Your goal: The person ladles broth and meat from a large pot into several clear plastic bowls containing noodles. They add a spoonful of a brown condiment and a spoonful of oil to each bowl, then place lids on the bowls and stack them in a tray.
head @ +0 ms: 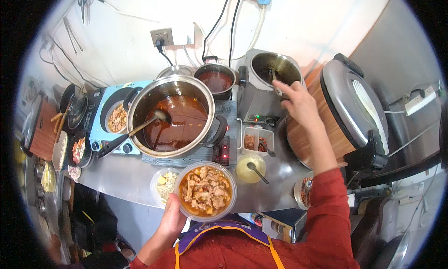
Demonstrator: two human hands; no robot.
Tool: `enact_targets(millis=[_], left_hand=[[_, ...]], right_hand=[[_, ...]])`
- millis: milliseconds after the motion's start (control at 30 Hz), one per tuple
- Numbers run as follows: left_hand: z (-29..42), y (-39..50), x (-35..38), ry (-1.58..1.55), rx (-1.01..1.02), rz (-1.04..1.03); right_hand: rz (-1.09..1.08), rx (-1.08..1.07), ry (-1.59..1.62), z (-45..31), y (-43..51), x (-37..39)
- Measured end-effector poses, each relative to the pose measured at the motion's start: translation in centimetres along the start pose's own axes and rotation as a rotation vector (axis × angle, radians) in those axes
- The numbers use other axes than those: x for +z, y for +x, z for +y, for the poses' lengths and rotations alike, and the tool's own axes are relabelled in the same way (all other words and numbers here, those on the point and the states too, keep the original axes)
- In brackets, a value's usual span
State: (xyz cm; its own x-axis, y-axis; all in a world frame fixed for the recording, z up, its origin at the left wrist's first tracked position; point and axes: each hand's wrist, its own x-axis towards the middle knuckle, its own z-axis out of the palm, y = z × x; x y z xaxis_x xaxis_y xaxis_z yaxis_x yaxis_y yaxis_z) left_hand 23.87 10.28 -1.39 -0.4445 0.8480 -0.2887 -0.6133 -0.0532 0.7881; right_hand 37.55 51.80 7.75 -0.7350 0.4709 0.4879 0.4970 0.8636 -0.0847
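In my left hand (171,213) is a round clear plastic bowl (206,192) of sliced meat in reddish broth, held near the counter's front edge. My right hand (301,102) reaches over a deep steel pot (257,64) set in a metal cooker, with dark liquid inside. Its fingers are spread at the handle of a ladle (273,76) that stands in this pot; whether they touch it I cannot tell. Partly behind the held bowl is another clear bowl (164,185) with bean sprouts and yellow pieces.
A large pot (176,104) of red broth holds a black-handled ladle (119,143). Behind it stands a smaller pot (215,80). Near my right arm are a seasoning box (266,136), a yellowish tub (246,174), a peanut jar (302,193) and a wood-patterned rice cooker (313,129).
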Motion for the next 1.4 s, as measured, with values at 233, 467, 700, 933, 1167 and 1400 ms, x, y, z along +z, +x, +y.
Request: enact_targets(millis=[233, 467, 700, 933, 1167, 1400], left_hand=[[3.7, -0.5, 2.9, -0.032, -0.045, 0.058], [7.4, 2.6, 5.6, -0.030, 0.030, -0.032], [10.8, 7.3, 8.1, -0.019, 0.156, -0.116], [12.1, 11.3, 8.9, -0.076, 0.159, -0.146], [12.6, 15.0, 8.9, -0.006, 0.127, -0.119], [12.2, 16.8, 10.0, -0.177, 0.099, -0.086]], right_hand=[[0.087, -0.235, -0.173, 1.7, 4.3, 2.9], [0.253, -0.034, 0.153, 3.9, 5.3, 0.0], [0.241, 0.158, 0.225, 4.2, 4.5, 0.9], [0.287, 0.512, 0.503, 4.8, 4.9, 2.0], [0.316, 0.704, 0.792, 3.1, 5.6, -4.1], [0.390, 0.535, 1.011, 0.2, 4.4, -12.0]])
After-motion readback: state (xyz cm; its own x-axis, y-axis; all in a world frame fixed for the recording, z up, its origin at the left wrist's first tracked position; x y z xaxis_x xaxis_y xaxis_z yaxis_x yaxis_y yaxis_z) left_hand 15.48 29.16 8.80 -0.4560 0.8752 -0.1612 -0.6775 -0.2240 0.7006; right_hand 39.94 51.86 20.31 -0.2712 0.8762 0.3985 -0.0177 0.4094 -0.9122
